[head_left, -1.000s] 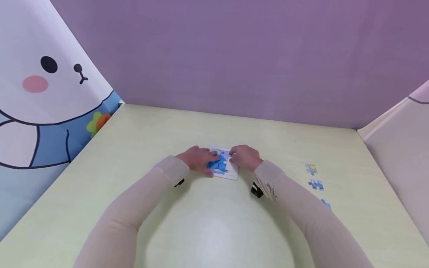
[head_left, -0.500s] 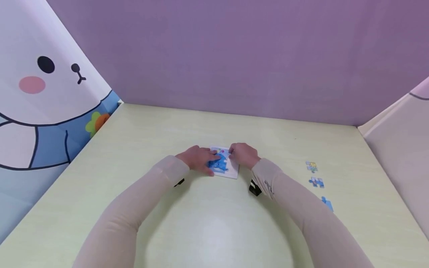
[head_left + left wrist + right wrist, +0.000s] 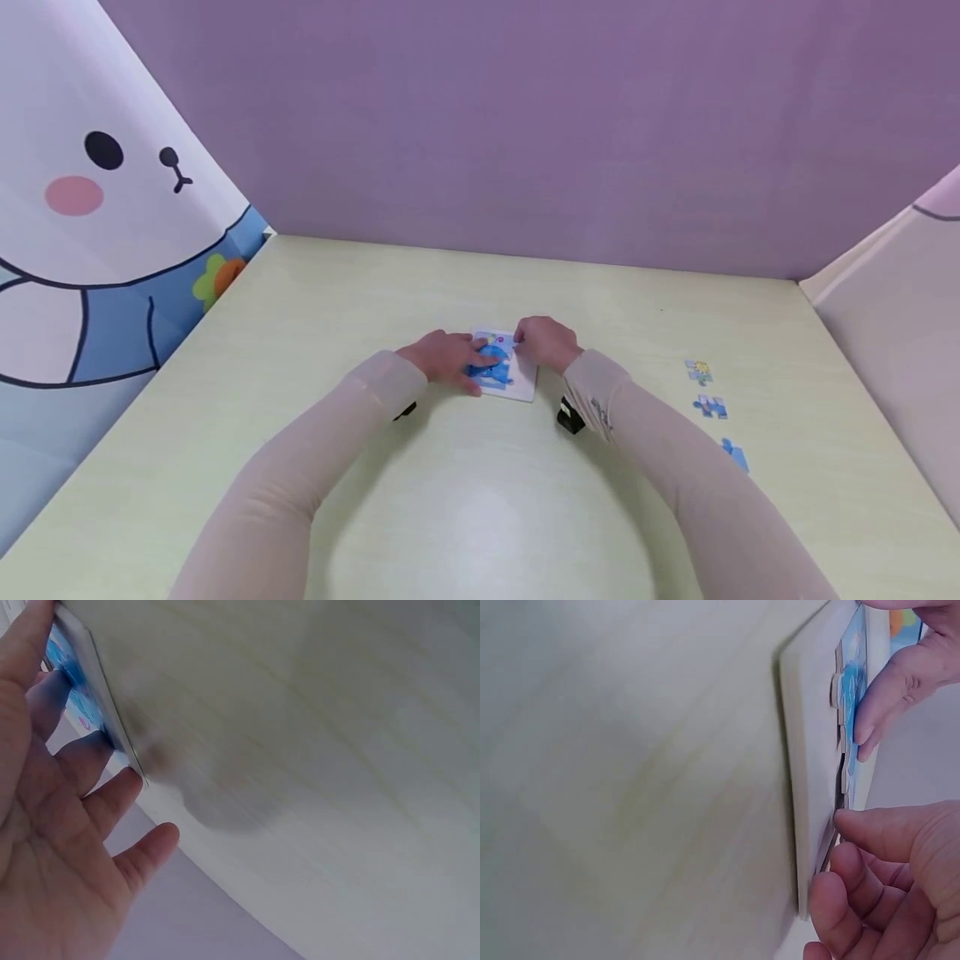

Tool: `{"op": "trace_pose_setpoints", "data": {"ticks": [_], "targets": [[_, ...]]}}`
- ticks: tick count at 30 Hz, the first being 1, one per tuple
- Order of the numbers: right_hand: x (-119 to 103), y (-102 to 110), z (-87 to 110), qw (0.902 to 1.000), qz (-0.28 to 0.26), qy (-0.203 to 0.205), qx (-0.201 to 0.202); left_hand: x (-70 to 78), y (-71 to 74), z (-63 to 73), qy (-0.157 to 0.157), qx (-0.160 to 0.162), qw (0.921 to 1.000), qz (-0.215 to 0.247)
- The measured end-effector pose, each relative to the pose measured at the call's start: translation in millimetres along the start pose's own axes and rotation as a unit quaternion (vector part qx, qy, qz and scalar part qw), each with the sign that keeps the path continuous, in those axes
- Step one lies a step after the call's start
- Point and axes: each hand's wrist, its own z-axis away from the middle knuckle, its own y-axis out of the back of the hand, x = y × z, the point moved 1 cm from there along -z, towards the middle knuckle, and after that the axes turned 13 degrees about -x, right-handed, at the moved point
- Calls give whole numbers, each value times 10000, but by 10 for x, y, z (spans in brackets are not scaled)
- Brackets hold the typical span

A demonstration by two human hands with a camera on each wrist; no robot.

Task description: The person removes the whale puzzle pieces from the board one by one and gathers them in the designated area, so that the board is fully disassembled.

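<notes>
A small white puzzle board [image 3: 525, 384] lies on the table, its left part filled with joined pieces showing a blue cartoon picture [image 3: 491, 371]. Across that picture my left hand [image 3: 444, 357] rests with its fingers spread and fairly straight. At the board's upper right my right hand [image 3: 549, 342] has curled fingers; in the right wrist view, thumb and fingers pinch a thin puzzle piece [image 3: 828, 851] at the edge of the joined ones. Most of that piece is hidden by the fingers. White backing shows along the board's right and lower right.
Three loose puzzle pieces lie in a column on the right: one with a yellow sun [image 3: 700, 372], a blue and pink one [image 3: 710, 407], and a blue one [image 3: 736, 455] partly behind the right sleeve. A purple partition [image 3: 525, 142] stands along the table's [image 3: 480, 500] back edge.
My right hand has shifted slightly away from me along the board's upper right. The left hand stays on the picture. The head view has tilted a little.
</notes>
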Motion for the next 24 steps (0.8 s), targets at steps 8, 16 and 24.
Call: {"op": "trace_pose_setpoints", "data": {"ticks": [8, 16, 24], "targets": [[-39, 17, 19, 9989, -444, -120, -98, 18, -1, 25, 81, -75, 9999, -20], [-22, 0, 42, 9955, -952, 10, 15, 48, 13, 8, 156, -95, 9998, -122], [-73, -39, -16, 9850, -1648, 241, 450, 16, 24, 13, 287, -184, 9994, -118]]}}
